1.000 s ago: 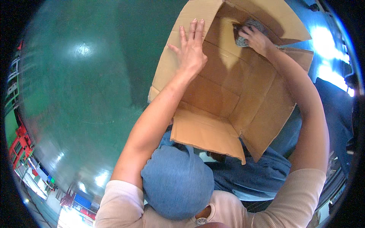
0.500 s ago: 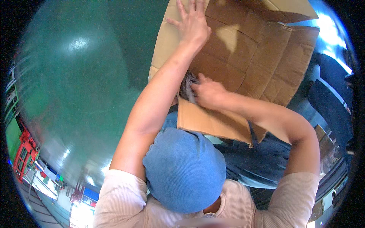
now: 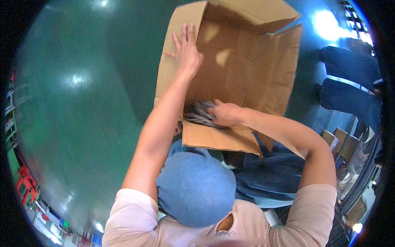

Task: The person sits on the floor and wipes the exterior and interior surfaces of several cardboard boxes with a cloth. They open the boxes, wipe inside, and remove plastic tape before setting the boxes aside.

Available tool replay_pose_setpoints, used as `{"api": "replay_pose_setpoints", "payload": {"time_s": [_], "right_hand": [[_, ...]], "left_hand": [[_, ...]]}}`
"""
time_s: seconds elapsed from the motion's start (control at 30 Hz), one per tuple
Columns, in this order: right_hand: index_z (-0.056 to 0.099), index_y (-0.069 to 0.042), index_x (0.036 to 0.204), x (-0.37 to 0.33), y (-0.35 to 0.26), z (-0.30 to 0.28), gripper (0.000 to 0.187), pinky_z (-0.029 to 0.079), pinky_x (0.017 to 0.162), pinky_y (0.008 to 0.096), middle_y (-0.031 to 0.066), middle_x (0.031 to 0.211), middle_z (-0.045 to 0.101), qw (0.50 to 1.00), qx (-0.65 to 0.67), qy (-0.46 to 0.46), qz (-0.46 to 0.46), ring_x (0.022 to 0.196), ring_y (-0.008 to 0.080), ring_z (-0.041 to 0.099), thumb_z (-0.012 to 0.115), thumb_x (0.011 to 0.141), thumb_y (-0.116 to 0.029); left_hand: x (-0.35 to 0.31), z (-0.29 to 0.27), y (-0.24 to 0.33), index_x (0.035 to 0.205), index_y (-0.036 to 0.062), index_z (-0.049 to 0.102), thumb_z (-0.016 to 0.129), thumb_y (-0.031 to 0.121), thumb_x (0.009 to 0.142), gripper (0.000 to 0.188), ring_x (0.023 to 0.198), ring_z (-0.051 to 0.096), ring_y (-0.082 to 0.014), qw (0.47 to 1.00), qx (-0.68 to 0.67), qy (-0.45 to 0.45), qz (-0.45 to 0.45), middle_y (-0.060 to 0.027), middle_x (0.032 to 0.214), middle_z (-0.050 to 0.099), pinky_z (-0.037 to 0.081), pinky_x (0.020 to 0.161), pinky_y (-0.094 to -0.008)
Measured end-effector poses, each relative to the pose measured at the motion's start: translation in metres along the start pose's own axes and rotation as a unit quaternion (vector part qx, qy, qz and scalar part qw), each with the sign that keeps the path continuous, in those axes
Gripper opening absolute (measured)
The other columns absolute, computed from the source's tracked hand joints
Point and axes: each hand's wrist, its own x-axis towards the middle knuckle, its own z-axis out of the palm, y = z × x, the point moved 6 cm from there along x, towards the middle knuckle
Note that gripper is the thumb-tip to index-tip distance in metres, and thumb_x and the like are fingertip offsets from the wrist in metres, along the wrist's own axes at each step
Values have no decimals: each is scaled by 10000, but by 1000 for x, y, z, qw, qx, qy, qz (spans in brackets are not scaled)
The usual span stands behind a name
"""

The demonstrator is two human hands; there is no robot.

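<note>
A large open cardboard box point(image 3: 234, 78) stands in front of me with its flaps folded outward. My left hand point(image 3: 187, 55) lies spread on the box's left flap, holding nothing. Inside the near left corner, my right hand point(image 3: 226, 113) has its fingers closed on a dark grey crumpled bundle point(image 3: 199, 113). Motion blur hides the bundle's exact kind; it looks soft and streaked. The near flap point(image 3: 220, 138) slopes toward me below the right forearm. The bundle's lower part is hidden behind this flap.
A shiny green floor point(image 3: 82, 111) spreads to the left. A rounded blue cloth shape point(image 3: 197, 189) bulges up close between my arms. At the right are another person's dark trouser legs point(image 3: 349, 92) and several cardboard pieces point(image 3: 345, 142). A red frame point(image 3: 26, 187) stands at the far left.
The box appears lower and further left in view, with both hands. My left hand stays spread on the flap; my right hand still grips the bundle, which looks flatter and wider.
</note>
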Motion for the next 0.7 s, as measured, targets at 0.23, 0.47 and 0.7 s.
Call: {"api": "replay_pose_setpoints", "payload": {"time_s": [0.23,0.47,0.7], "right_hand": [[582,-43,1130,-153,28,-100,438,434,908,371,143,1040,568,924,171,315,-130,1029,299,546,600,723,-204],[491,31,1273,-316,111,-168,515,378,963,289,128,1194,587,707,206,676,-14,1082,197,533,539,787,-130],[612,-202,1171,-209,232,-119,437,471,911,417,159,1214,574,912,-111,166,357,1093,321,572,594,769,-371]], "left_hand": [[7,-15,-19,1435,162,268,563,265,875,641,1390,191,-310,982,-183,-4,57,-71,1500,252,167,1062,-612],[-74,-87,-155,1384,70,336,569,480,856,708,1294,350,-320,933,-335,36,-126,-152,1408,372,289,1037,-491],[-125,-117,-98,1356,21,382,660,206,842,613,1196,467,-178,857,-494,-144,22,-87,1341,462,347,1027,-330]]}}
